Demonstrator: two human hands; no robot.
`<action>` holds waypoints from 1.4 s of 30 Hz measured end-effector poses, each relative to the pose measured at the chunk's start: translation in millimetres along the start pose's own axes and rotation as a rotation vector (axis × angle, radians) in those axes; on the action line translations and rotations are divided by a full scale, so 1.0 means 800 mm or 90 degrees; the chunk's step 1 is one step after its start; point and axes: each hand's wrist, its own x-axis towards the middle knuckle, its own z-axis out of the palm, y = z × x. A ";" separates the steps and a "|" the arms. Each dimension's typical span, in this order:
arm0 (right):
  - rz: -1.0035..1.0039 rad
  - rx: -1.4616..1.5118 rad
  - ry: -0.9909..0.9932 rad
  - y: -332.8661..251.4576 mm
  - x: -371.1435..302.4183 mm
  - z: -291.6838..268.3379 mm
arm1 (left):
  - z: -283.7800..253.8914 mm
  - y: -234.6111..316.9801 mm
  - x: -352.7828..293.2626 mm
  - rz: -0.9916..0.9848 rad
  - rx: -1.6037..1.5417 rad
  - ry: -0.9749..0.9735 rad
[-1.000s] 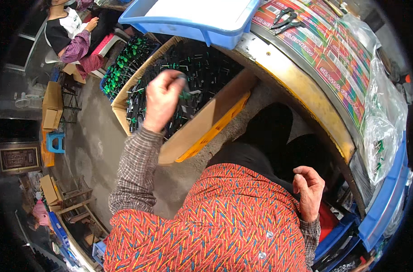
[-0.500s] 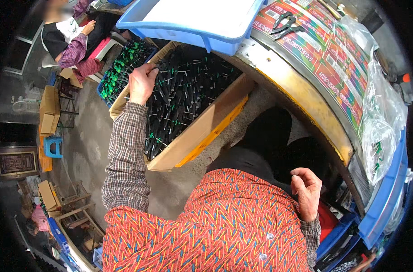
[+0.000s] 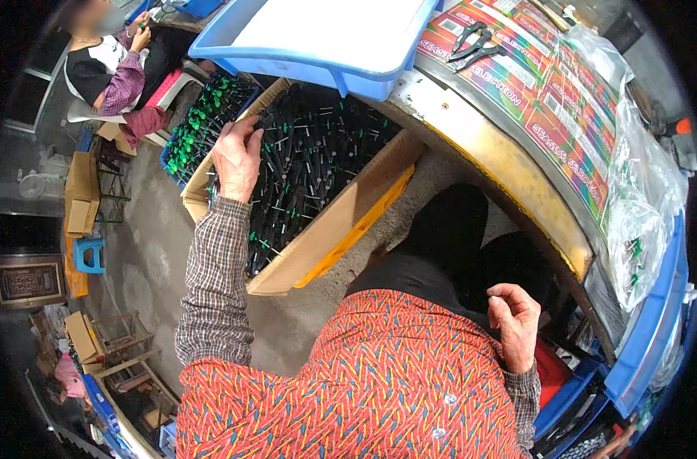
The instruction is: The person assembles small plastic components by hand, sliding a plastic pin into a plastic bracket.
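Note:
My left hand (image 3: 237,161) is at the left rim of a cardboard box (image 3: 341,208), its thumb and forefinger apart with nothing visible between them. Several black-handled tools with thin metal shafts and green bits (image 3: 306,164) fill the box; their exact kind is unclear. Left of it, a blue basket (image 3: 165,162) holds green-topped pieces (image 3: 203,122). My right hand (image 3: 516,321) hovers low beside my body, fingers curled in and thumb near the forefinger. Whatever it may hold is hidden.
A light-blue tray (image 3: 318,60) overhangs the box's far end. On the right bench, black-handled pliers (image 3: 474,50) lie on printed red-green card (image 3: 532,92), beside clear plastic bags (image 3: 639,229). Another person (image 3: 119,76) sits at far left. A blue stool (image 3: 89,255) stands on the floor.
My left thumb and forefinger have come apart from a pinch, and the hand has drawn slightly left and back toward the box rim. My right hand stays put.

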 end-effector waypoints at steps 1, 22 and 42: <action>-0.002 0.001 0.003 0.000 0.000 0.000 | -0.001 0.005 0.001 0.007 0.014 0.006; -0.013 0.016 0.008 0.003 0.001 -0.010 | 0.017 -0.001 -0.028 0.124 0.225 0.024; -0.096 -0.131 0.064 -0.058 -0.022 -0.046 | 0.028 0.279 0.031 0.375 -0.189 -0.056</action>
